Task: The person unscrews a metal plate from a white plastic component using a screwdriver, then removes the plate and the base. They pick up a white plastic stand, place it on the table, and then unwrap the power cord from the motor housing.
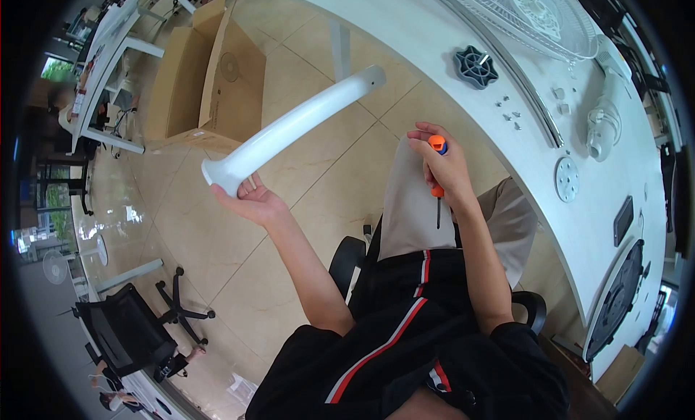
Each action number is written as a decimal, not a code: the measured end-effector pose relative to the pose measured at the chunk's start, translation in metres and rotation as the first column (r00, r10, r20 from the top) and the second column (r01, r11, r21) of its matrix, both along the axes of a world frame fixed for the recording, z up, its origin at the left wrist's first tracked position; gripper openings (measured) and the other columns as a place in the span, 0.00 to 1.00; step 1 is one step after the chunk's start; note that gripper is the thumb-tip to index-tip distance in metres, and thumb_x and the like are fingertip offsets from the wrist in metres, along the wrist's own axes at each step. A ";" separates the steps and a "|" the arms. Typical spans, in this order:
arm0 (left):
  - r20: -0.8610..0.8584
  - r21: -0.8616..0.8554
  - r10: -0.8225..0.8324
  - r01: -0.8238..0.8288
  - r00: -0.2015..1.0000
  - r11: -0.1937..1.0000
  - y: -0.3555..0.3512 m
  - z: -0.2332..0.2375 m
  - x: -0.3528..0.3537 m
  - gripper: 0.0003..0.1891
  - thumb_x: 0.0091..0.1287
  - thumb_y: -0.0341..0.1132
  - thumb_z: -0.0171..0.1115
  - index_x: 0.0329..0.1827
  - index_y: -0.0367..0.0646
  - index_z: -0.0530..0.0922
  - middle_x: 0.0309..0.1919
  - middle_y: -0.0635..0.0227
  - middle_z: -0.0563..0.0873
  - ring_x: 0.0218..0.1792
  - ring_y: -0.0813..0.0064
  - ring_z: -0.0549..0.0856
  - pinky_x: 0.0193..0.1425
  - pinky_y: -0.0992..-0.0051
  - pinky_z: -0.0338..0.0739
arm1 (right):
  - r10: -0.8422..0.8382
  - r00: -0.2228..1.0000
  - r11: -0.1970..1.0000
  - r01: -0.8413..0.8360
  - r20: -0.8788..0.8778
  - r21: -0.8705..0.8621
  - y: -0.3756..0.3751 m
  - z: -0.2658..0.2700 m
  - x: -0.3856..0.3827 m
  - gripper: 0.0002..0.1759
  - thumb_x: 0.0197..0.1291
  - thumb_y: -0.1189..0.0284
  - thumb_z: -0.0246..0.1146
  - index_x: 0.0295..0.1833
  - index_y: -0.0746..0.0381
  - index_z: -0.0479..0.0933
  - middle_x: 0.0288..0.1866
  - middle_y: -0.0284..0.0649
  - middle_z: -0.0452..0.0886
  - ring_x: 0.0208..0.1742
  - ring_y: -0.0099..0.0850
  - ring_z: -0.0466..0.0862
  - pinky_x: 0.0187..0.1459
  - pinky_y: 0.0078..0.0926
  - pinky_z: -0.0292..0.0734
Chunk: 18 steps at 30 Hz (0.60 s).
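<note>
My left hand (253,201) is closed around the flared end of a white curved plastic tube (297,127), held out over the floor. The tube's far end, with a small hole in it, points up toward the table edge. In my right hand (450,166), above my thigh, is a screwdriver (437,191) with an orange and blue handle; its dark shaft points toward my body. A dark knob (476,66) with a lobed rim lies on the table, near several small screws (512,116).
On the white table (561,235) are a fan grille (532,14), a metal pole (507,65), a white fan neck part (604,123), a round plate with holes (567,179), a phone (623,221) and a black round base (615,300). A cardboard box (242,94) and an office chair (130,329) stand on the floor.
</note>
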State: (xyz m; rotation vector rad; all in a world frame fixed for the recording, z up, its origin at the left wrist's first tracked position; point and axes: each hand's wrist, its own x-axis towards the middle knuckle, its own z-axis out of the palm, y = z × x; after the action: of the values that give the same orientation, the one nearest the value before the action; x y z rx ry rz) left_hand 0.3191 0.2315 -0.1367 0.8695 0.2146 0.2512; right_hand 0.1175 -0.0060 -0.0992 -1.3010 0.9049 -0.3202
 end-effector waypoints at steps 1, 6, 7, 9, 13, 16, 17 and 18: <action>-0.014 0.005 0.008 -0.008 1.000 1.000 0.004 -0.002 0.002 0.43 0.72 0.62 0.62 0.80 0.41 0.66 0.74 0.56 0.75 0.74 0.60 0.75 0.81 0.58 0.68 | -0.004 1.000 1.000 0.004 0.006 0.017 -0.002 -0.004 -0.004 0.33 0.62 0.65 0.70 0.71 0.67 0.74 0.59 0.39 0.86 0.18 0.19 0.73 0.20 0.22 0.70; -0.100 0.084 0.077 -0.069 0.992 0.994 0.022 -0.007 0.012 0.46 0.66 0.64 0.68 0.79 0.42 0.67 0.71 0.57 0.77 0.74 0.61 0.75 0.79 0.59 0.69 | 0.014 0.999 0.998 -0.011 -0.051 0.060 -0.013 -0.020 -0.017 0.42 0.60 0.63 0.72 0.76 0.67 0.68 0.65 0.42 0.83 0.18 0.20 0.73 0.20 0.24 0.71; -0.115 0.107 0.080 -0.068 0.990 0.992 0.022 -0.008 0.014 0.46 0.65 0.64 0.68 0.79 0.41 0.68 0.70 0.58 0.78 0.74 0.60 0.76 0.78 0.59 0.71 | 0.031 0.998 0.997 -0.027 -0.062 0.068 -0.016 -0.024 -0.018 0.43 0.59 0.62 0.72 0.77 0.67 0.67 0.67 0.43 0.82 0.19 0.20 0.73 0.20 0.24 0.71; -0.145 0.154 0.095 -0.072 0.985 0.985 0.025 -0.008 0.014 0.46 0.65 0.64 0.69 0.77 0.41 0.69 0.69 0.58 0.79 0.72 0.59 0.78 0.76 0.57 0.73 | 0.052 0.995 0.997 -0.046 -0.083 0.069 -0.019 -0.033 -0.020 0.43 0.59 0.62 0.73 0.78 0.66 0.67 0.69 0.44 0.80 0.19 0.21 0.73 0.21 0.24 0.71; -0.165 0.098 0.066 -0.050 0.984 0.994 0.025 -0.010 0.016 0.45 0.64 0.65 0.69 0.75 0.40 0.72 0.66 0.55 0.80 0.67 0.58 0.82 0.72 0.56 0.79 | 0.096 0.987 0.994 -0.090 -0.127 0.056 -0.020 -0.031 -0.022 0.46 0.58 0.61 0.74 0.79 0.65 0.66 0.72 0.45 0.79 0.20 0.20 0.73 0.21 0.24 0.72; -0.201 0.002 0.006 -0.005 0.980 1.000 0.031 -0.020 0.022 0.45 0.63 0.66 0.68 0.73 0.38 0.72 0.65 0.53 0.80 0.65 0.57 0.83 0.69 0.55 0.83 | 0.092 0.991 0.995 -0.089 -0.095 0.042 -0.017 -0.026 -0.020 0.47 0.58 0.59 0.75 0.81 0.62 0.65 0.72 0.45 0.79 0.19 0.19 0.72 0.20 0.23 0.71; -0.213 -0.018 -0.013 0.009 0.977 1.000 0.032 -0.023 0.024 0.46 0.63 0.67 0.68 0.73 0.38 0.72 0.65 0.52 0.80 0.64 0.56 0.83 0.69 0.55 0.83 | 0.087 0.994 0.996 -0.085 -0.069 0.039 -0.017 -0.024 -0.018 0.47 0.59 0.58 0.75 0.81 0.62 0.65 0.72 0.45 0.79 0.19 0.19 0.72 0.20 0.23 0.71; -0.225 -0.037 -0.032 0.024 0.974 0.999 0.034 -0.026 0.025 0.47 0.63 0.67 0.67 0.73 0.37 0.72 0.65 0.51 0.80 0.64 0.56 0.83 0.68 0.54 0.84 | 0.082 0.996 0.996 -0.080 -0.043 0.037 -0.016 -0.021 -0.017 0.48 0.59 0.57 0.75 0.81 0.62 0.65 0.72 0.45 0.79 0.19 0.18 0.72 0.19 0.22 0.71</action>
State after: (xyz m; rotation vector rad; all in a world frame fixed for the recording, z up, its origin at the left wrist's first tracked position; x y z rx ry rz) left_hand 0.3438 0.2651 -0.1631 0.8661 0.4171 0.1216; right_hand 0.1008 -0.0215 -0.1207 -1.3130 0.8890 -0.2118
